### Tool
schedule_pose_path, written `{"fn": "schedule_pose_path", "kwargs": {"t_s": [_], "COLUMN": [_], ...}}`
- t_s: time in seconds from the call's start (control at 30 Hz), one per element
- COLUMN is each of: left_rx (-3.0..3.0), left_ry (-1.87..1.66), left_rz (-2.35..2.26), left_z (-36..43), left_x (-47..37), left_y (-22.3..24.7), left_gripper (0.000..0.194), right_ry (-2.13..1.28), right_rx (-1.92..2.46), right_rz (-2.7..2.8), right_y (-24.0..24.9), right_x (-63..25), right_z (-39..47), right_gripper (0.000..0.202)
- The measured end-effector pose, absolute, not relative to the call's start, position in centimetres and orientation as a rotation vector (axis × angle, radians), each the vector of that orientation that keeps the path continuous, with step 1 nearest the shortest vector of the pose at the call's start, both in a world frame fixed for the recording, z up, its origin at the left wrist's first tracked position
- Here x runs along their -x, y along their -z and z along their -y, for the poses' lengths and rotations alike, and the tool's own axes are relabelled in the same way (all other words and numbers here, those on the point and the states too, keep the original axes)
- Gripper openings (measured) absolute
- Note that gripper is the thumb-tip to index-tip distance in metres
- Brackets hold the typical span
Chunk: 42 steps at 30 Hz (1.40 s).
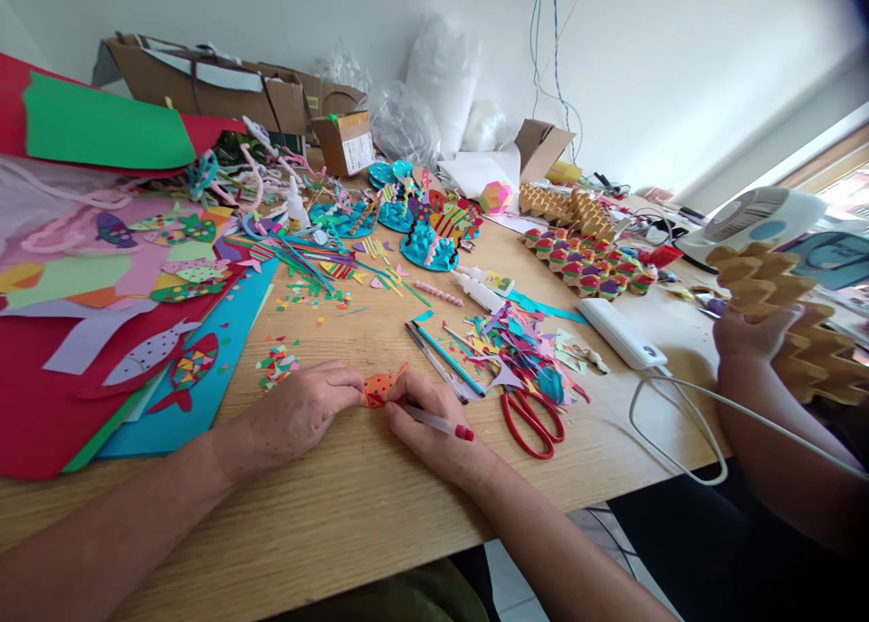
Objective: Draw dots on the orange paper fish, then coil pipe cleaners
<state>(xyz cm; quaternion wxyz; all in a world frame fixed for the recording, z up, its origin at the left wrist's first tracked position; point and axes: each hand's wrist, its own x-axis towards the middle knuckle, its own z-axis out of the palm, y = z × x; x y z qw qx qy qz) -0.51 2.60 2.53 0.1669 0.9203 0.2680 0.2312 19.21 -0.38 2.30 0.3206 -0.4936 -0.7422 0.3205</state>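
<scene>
A small orange paper fish with dark dots lies on the table between my hands. At its left edge, the closed fingers of my left hand grip it against the tabletop. My right hand is closed around a clear-barrelled pen with a red end, its tip down at the fish and hidden by my fingers. Just right of that hand lie a blue pen, a dark-tipped pen and red-handled scissors. Small paper scraps are piled beyond my left hand.
Coloured sheets with paper fish cover the left side. Paper offcuts, glue bottles and a white power bank with a cable lie to the right. Another person's hand holds egg-carton pieces at far right.
</scene>
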Motion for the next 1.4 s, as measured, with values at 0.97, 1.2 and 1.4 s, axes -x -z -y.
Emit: {"fn": "schedule_pose_path", "kwargs": {"t_s": [0.97,1.2,1.4], "left_rx": [-2.700,-2.697,-2.709], "left_ry": [-0.595,-0.571,-0.572], "left_rz": [-0.768,-0.775,-0.791], "left_z": [-2.65,-2.77,-2.63], "left_x": [0.50,0.51,0.55], "left_y": [-2.45,-2.45,-2.45], "left_gripper": [0.042,0.043,0.044], "right_ry": [-0.867,-0.870,-0.861], "right_rx": [1.284,1.255,1.251], "right_rz": [1.927,1.935,1.951], "right_y": [-2.43,-2.41,-2.56], "right_x": [-19.20,-19.18,-19.18], "right_z": [0.40,0.42,0.36], "right_gripper": [0.009,0.009,0.008]}}
